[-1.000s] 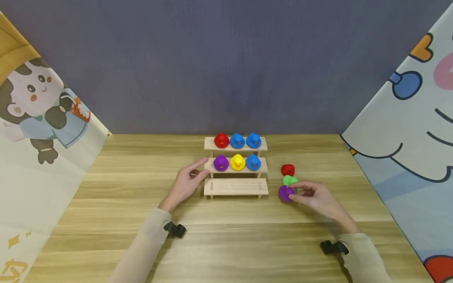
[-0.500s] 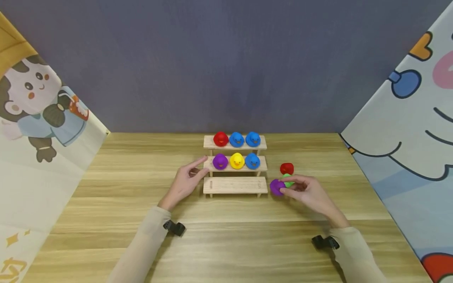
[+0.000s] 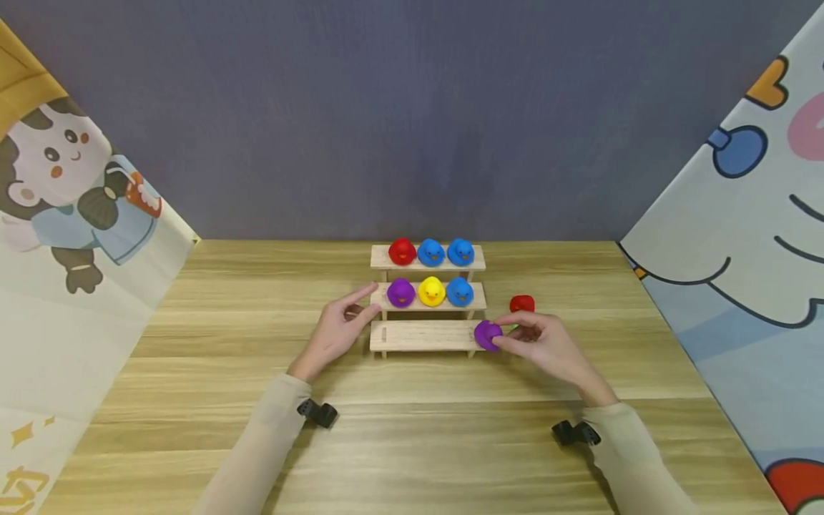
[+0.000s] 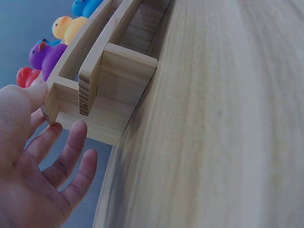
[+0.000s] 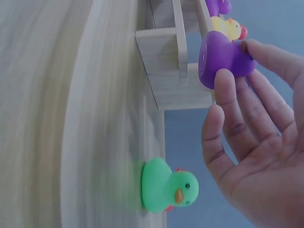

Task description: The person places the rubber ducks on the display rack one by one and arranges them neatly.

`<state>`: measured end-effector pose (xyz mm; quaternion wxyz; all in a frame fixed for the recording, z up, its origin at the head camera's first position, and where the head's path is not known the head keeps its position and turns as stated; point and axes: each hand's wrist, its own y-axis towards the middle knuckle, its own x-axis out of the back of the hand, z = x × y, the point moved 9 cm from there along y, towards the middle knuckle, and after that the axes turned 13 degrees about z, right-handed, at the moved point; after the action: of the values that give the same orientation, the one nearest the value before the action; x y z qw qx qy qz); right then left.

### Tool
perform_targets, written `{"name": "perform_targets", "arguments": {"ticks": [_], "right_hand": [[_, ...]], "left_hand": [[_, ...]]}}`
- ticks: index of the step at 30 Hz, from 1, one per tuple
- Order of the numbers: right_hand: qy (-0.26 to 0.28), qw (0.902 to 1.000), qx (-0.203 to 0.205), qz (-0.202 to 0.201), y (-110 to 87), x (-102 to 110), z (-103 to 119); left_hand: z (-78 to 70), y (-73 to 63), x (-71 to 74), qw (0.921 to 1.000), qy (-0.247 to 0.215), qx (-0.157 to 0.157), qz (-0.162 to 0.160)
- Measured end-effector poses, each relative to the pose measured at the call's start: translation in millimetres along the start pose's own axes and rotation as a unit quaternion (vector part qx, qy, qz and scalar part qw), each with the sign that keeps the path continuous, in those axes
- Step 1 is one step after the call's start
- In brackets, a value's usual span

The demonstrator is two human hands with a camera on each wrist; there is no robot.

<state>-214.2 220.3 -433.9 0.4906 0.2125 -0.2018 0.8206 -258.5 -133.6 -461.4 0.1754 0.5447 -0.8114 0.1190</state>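
Observation:
My right hand (image 3: pixel 543 347) pinches a purple rubber duck (image 3: pixel 487 335) between thumb and fingertips, at the right end of the lowest step. In the right wrist view this duck (image 5: pixel 223 59) is tilted and appears raised off the step. At the left end of the middle step, my left hand (image 3: pixel 335 330) holds the wooden three-step display stand (image 3: pixel 425 336) with thumb and index finger; the other fingers are spread below in the left wrist view. The middle step bears a purple duck (image 3: pixel 401 292), a yellow duck (image 3: pixel 432 292) and a blue duck (image 3: pixel 460 292).
On the top step sit a red duck (image 3: pixel 402 252) and two blue ducks (image 3: pixel 445 252). Another red duck (image 3: pixel 522 303) lies on the table right of the stand. Near it is a green duck (image 5: pixel 164 185), mostly covered by my right hand in the head view.
My right hand has lifted the purple duck from beside the green one and carried it left to the lowest step's right end. My left hand has stayed at the stand.

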Motion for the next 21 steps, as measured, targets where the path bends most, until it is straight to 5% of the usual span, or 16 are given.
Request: {"name": "perform_targets", "arguments": {"ticks": [21], "right_hand": [[0.031,0.9977,0.047,0.037,28.1,-30.2,32.4]], "left_hand": [[0.3,1.0,1.0,1.0000,0.003,0.000,0.001]]}}
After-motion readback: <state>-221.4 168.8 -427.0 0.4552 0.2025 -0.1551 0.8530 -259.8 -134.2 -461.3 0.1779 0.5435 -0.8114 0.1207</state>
